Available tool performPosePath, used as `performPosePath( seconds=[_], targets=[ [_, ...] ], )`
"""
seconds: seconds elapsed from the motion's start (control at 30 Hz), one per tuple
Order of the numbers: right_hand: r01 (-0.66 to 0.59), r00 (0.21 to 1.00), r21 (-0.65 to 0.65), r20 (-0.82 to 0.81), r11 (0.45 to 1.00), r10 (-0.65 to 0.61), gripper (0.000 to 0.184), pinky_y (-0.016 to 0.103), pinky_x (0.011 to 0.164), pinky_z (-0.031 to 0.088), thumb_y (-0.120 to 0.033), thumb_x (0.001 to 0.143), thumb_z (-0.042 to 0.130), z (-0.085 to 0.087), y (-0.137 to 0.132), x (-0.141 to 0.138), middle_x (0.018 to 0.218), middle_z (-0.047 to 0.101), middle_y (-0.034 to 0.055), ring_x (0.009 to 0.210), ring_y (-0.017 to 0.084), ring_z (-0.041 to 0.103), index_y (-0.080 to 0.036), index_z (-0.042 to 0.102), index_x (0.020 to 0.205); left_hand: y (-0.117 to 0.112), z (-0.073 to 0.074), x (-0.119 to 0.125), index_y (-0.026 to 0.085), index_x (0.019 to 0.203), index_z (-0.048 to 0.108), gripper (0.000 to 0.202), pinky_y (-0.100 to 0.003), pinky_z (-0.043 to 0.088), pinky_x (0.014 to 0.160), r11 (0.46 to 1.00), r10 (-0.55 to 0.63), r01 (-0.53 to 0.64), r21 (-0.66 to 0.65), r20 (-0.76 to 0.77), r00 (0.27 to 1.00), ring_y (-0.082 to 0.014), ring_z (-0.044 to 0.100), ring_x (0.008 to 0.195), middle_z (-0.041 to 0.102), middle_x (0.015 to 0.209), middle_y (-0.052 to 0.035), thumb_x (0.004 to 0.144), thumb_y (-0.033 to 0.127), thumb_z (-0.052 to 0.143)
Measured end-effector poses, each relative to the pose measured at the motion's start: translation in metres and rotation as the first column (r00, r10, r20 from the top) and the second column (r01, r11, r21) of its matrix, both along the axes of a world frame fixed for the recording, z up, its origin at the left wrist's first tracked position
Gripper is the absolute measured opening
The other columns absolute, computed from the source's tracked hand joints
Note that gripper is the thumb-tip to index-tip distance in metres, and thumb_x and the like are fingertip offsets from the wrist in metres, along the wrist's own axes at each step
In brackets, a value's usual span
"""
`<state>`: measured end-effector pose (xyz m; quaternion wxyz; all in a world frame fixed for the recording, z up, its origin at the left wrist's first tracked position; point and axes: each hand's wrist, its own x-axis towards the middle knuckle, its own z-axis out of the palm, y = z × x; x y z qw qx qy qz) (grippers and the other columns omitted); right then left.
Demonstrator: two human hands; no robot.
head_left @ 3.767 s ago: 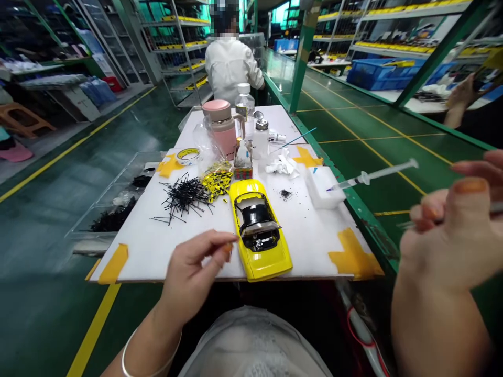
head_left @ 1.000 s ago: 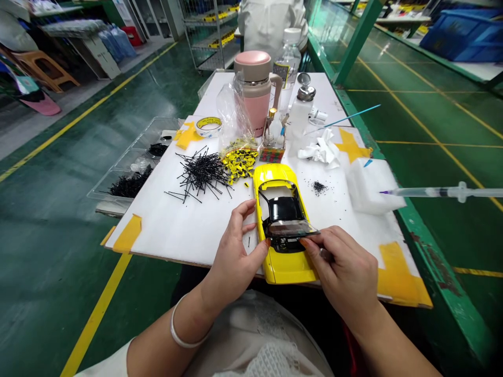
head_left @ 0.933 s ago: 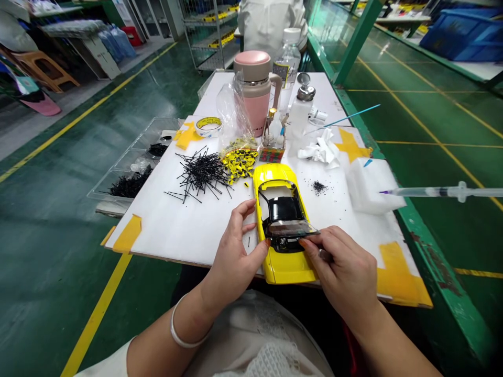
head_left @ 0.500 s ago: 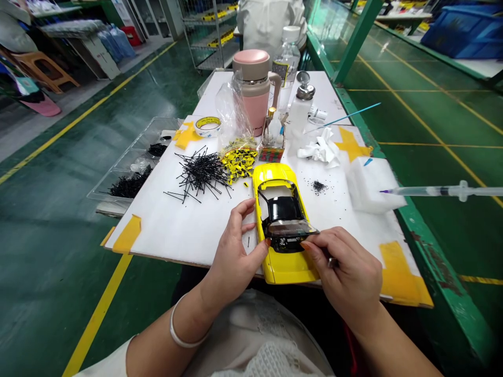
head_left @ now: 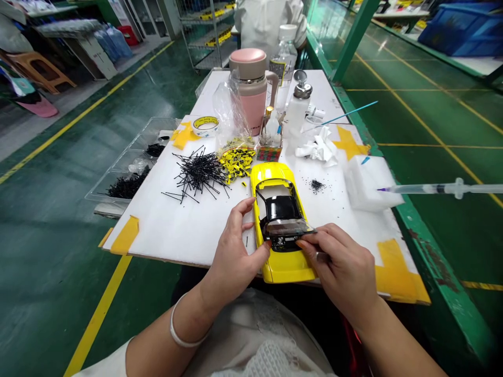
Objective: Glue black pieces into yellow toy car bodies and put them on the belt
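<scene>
A yellow model car body with a black roof lies on the white foam-topped table in front of me. My left hand grips its left side, thumb at the window opening and fingers along the flank. Between the thumb and fingers of my right hand is the right end of a clear windshield piece with a dark edge. That piece sits tilted over the opening in the near part of the body. Beyond the car lie a heap of thin black sticks and a pile of small yellow-and-black parts.
A pink mug, a pump bottle and a tape roll stand farther back. At right, a syringe sticks out from a white foam block. A clear tray is at left; a person sits beyond.
My right hand has shifted slightly left with the windshield piece's end still pinched. The left hand keeps its hold on the car body. The whole view has moved a little.
</scene>
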<state>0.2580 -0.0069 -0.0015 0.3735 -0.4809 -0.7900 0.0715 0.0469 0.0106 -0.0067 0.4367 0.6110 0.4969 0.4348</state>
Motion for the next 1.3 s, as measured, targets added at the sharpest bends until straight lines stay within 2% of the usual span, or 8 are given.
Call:
performPosePath(
  seconds=[0.17, 0.4, 0.53, 0.67, 0.8, 0.93, 1.13, 1.3],
  targets=[
    [-0.013, 0.999, -0.021, -0.046, 1.0, 0.012, 0.01, 0.02, 0.066, 0.045, -0.011, 0.099, 0.063, -0.001, 0.002, 0.0, 0.085, 0.062, 0.0016, 0.075, 0.011, 0.061, -0.016, 0.064, 0.091, 0.002, 0.001, 0.001, 0.026, 0.144, 0.04, 0.066, -0.046, 0.048, 0.11, 1.0, 0.007, -0.007, -0.004, -0.01, 1.0, -0.0282, 0.042, 0.147, 0.046, 0.154, -0.0113, 0.085, 0.018, 0.067],
    [-0.016, 0.994, 0.051, 0.104, 0.999, 0.011, 0.01, 0.024, 0.065, 0.043, -0.014, 0.101, 0.061, -0.001, 0.0, 0.0, 0.085, 0.062, 0.0028, 0.073, 0.013, 0.061, -0.015, 0.067, 0.092, 0.001, 0.001, 0.001, 0.027, 0.144, 0.039, 0.065, -0.044, 0.048, 0.109, 1.0, 0.009, -0.009, -0.025, 0.011, 1.0, -0.0279, 0.041, 0.147, 0.045, 0.155, -0.0099, 0.085, 0.02, 0.067],
    [-0.005, 0.991, 0.054, 0.134, 0.999, -0.003, 0.013, 0.026, 0.062, 0.042, -0.015, 0.101, 0.06, -0.001, 0.0, 0.0, 0.084, 0.063, 0.003, 0.071, 0.013, 0.061, -0.014, 0.068, 0.091, 0.001, 0.003, 0.003, 0.027, 0.144, 0.04, 0.068, -0.045, 0.048, 0.108, 0.999, 0.023, -0.024, -0.026, -0.013, 1.0, -0.0285, 0.041, 0.147, 0.046, 0.154, -0.01, 0.082, 0.018, 0.067],
    [-0.008, 0.997, 0.031, 0.076, 0.999, 0.006, 0.012, 0.024, 0.063, 0.044, -0.013, 0.1, 0.061, -0.003, 0.0, 0.0, 0.083, 0.062, 0.0026, 0.072, 0.013, 0.061, -0.014, 0.069, 0.091, 0.004, 0.007, 0.007, 0.026, 0.144, 0.041, 0.073, -0.045, 0.049, 0.106, 0.999, 0.038, -0.04, -0.026, -0.077, 0.996, -0.0288, 0.044, 0.144, 0.048, 0.151, -0.0092, 0.076, 0.015, 0.067],
    [0.009, 0.999, 0.003, -0.034, 1.0, -0.009, 0.008, 0.02, 0.067, 0.047, -0.01, 0.097, 0.066, -0.005, -0.002, 0.008, 0.088, 0.067, 0.0017, 0.075, 0.01, 0.064, -0.015, 0.072, 0.099, 0.007, 0.01, 0.008, 0.026, 0.144, 0.042, 0.077, -0.045, 0.05, 0.104, 0.998, 0.039, -0.043, -0.035, -0.102, 0.994, -0.0293, 0.045, 0.142, 0.05, 0.149, -0.0094, 0.072, 0.012, 0.066],
    [0.083, 0.994, 0.056, -0.08, 0.995, -0.079, 0.015, 0.018, 0.068, 0.048, -0.007, 0.094, 0.07, -0.003, -0.006, 0.02, 0.089, 0.069, 0.0016, 0.076, 0.009, 0.065, -0.016, 0.075, 0.105, 0.006, 0.009, 0.008, 0.026, 0.146, 0.041, 0.078, -0.046, 0.049, 0.105, 0.999, 0.029, -0.033, -0.039, -0.099, 0.995, -0.0301, 0.045, 0.142, 0.049, 0.15, -0.01, 0.073, 0.015, 0.068],
    [-0.086, 0.996, 0.042, 0.032, 0.995, 0.084, 0.018, 0.021, 0.064, 0.049, -0.015, 0.099, 0.066, -0.004, -0.01, 0.024, 0.092, 0.067, 0.0042, 0.07, 0.01, 0.064, -0.014, 0.075, 0.114, 0.005, 0.006, 0.007, 0.026, 0.145, 0.042, 0.076, -0.047, 0.048, 0.106, 0.999, 0.041, -0.043, -0.019, -0.094, 0.995, -0.0301, 0.045, 0.142, 0.048, 0.152, -0.0108, 0.074, 0.015, 0.067],
    [-0.108, 0.986, 0.032, 0.135, 0.994, 0.102, 0.017, 0.024, 0.059, 0.047, -0.021, 0.101, 0.063, -0.006, -0.006, 0.025, 0.094, 0.067, 0.0045, 0.066, 0.01, 0.063, -0.017, 0.077, 0.111, 0.004, 0.004, 0.007, 0.026, 0.145, 0.041, 0.077, -0.046, 0.048, 0.107, 0.999, 0.03, -0.031, -0.011, -0.091, 0.995, -0.0298, 0.045, 0.143, 0.048, 0.152, -0.0108, 0.074, 0.015, 0.067]
  ],
)
